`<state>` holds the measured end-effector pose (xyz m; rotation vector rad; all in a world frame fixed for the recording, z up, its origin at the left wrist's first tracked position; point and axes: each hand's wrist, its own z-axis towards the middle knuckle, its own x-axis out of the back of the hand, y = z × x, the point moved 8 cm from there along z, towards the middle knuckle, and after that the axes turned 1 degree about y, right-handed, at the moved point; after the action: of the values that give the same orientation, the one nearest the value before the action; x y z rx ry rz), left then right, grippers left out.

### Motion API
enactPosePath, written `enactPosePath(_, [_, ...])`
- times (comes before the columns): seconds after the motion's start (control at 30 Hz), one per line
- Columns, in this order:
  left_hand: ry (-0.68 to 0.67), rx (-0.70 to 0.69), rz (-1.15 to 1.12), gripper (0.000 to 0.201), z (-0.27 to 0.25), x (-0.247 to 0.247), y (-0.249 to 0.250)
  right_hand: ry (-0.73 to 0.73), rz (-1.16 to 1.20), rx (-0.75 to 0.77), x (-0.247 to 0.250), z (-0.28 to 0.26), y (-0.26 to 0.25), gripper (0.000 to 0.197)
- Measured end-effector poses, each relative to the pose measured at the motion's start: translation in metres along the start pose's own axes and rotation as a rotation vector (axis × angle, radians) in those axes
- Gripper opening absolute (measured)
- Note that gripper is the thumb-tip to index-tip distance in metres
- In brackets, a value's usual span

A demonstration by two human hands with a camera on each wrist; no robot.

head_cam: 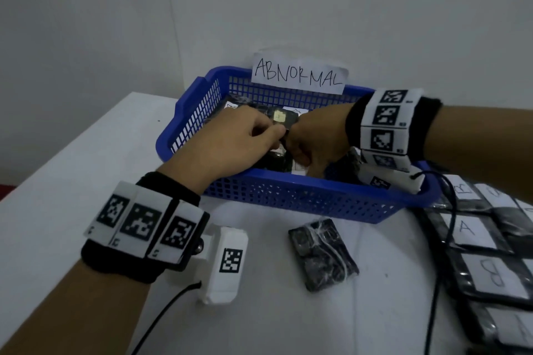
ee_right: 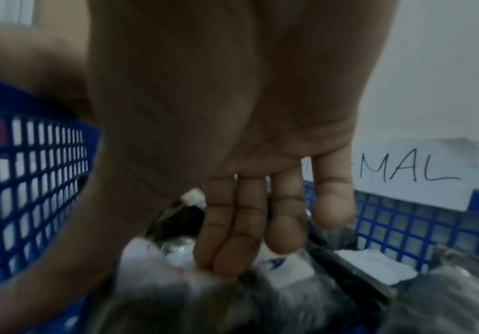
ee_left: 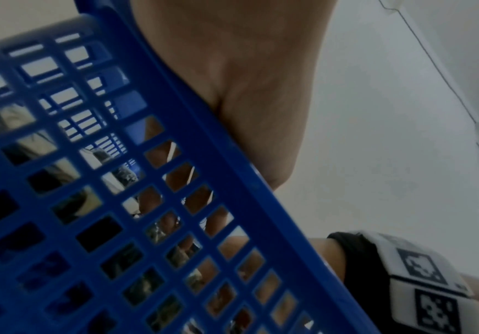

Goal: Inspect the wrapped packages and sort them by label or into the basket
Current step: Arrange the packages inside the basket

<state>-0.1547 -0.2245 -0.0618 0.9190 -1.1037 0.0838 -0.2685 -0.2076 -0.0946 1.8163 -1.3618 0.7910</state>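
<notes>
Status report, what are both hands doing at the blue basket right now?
Both hands, left hand and right hand, inside blue basket, pinching one wrapped package. Another black package waits on table. Nothing blocking.

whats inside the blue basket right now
Inside the blue basket lie several dark wrapped packages, some with white labels. Both hands, left hand and right hand, cover the middle, so the count and most labels stay hidden.

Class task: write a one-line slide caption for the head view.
Both hands, left hand and right hand, handle a wrapped package inside the blue basket.
</notes>
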Motion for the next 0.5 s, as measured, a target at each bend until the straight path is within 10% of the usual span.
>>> enactPosePath(0.13, [0.067, -0.022, -0.019, 0.033, -0.004, 0.005, 0.002, 0.113, 0.038, -0.042, 0.035, -0.037, 0.014, 0.057])
enactPosePath(0.33, [0.214, -0.154, -0.13, 0.015, -0.02, 0.021, 0.019, 0.487, 0.105, -0.01, 0.09, -0.132, 0.004, 0.028])
enactPosePath(0.5, [0.349, -0.251, -0.245, 0.012, -0.05, 0.032, 0.035, 0.328, 0.071, 0.103, 0.018, -0.152, -0.06, 0.046])
